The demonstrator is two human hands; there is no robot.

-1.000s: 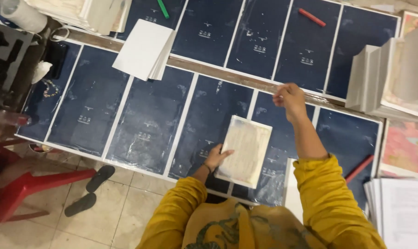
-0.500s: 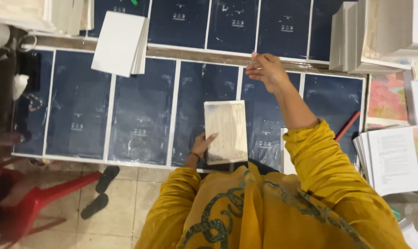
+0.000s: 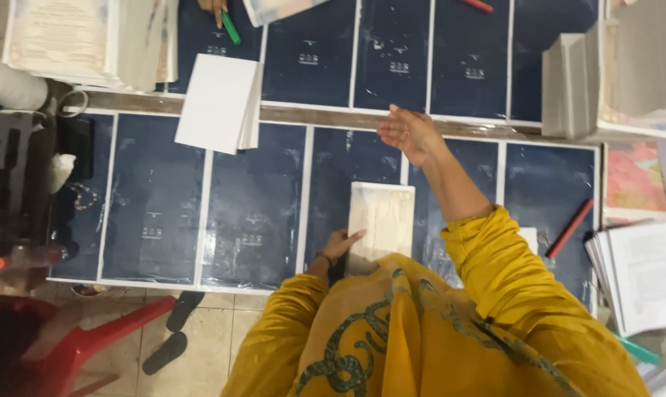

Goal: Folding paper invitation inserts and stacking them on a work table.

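Observation:
My left hand (image 3: 339, 245) rests on the lower left edge of a cream card board (image 3: 381, 225) that lies on a row of dark blue cover sheets (image 3: 252, 206). My right hand (image 3: 408, 134) hovers higher up, fingers apart and holding nothing, over the wooden strip (image 3: 325, 115) between the two rows of blue sheets. My yellow sleeves fill the bottom of the view.
A stack of white sheets (image 3: 219, 103) lies at upper left, grey board stacks (image 3: 612, 73) at upper right, printed paper piles (image 3: 642, 272) at right. Red pens (image 3: 568, 229) lie on the sheets. Another person's hand holds a green marker (image 3: 230, 28) at the top. A red stool (image 3: 90, 345) stands lower left.
My right hand has lifted off the blue sheet and opened a little above the wooden strip. The left hand stays on the cream board. The view has shifted.

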